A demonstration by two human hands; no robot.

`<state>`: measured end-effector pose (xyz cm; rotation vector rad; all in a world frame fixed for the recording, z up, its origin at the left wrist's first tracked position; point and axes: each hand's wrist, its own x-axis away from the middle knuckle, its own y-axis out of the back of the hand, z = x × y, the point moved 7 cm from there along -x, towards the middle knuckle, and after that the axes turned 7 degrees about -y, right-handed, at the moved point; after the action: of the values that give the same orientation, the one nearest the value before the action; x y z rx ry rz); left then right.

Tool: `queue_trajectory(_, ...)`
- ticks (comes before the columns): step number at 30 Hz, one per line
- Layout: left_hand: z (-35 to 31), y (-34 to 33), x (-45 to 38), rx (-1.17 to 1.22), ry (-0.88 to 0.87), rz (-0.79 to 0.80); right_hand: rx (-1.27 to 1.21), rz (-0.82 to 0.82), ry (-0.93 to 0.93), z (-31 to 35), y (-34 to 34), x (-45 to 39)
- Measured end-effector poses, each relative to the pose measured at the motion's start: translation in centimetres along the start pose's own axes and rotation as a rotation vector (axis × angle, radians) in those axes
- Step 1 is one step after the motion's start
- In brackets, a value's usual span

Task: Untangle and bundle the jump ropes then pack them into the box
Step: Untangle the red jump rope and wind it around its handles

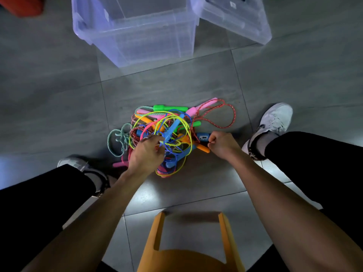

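Observation:
A tangled heap of jump ropes (169,132) lies on the grey tiled floor between my feet, with yellow, blue, red and teal cords and green, pink, orange and blue handles. My left hand (146,154) is in the heap's left side, its fingers curled round blue and yellow cords. My right hand (221,144) is at the heap's right edge, fingers curled round a dark handle (204,138) with a blue label part. A clear plastic box (137,30) stands open on the floor beyond the heap.
The box's clear lid (235,18) leans at the back right. An orange stool (188,250) sits under me at the bottom. My shoes (275,122) flank the heap. A red object (21,5) is at the top left corner.

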<state>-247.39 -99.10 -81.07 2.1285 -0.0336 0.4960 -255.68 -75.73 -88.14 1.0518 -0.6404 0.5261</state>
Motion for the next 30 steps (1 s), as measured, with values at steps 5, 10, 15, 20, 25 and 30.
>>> queue_trajectory(5,0.1,-2.7,-1.1,0.125,0.007,0.037,0.191,0.019,0.013,-1.3,-2.3,-3.3)
queue_trajectory(10,-2.1,-2.6,-1.3,0.192,-0.046,-0.027,0.447,-0.163,0.141,-0.7,-2.7,-5.4)
queue_trajectory(15,-2.9,-2.7,-1.4,0.324,-0.029,-0.017,0.459,-0.19,0.173,-1.6,-1.5,-5.2)
queue_trajectory(20,-2.9,-1.6,-0.1,0.446,0.129,-0.021,0.165,-0.07,0.042,-1.3,2.2,-1.4)
queue_trajectory(25,-4.5,-1.1,1.6,0.745,0.353,0.085,0.0,-0.033,0.125,1.5,5.3,5.5)
queue_trajectory(30,-7.7,-0.3,4.1,0.789,0.325,0.256,-0.104,-0.023,0.229,3.7,6.0,12.7)
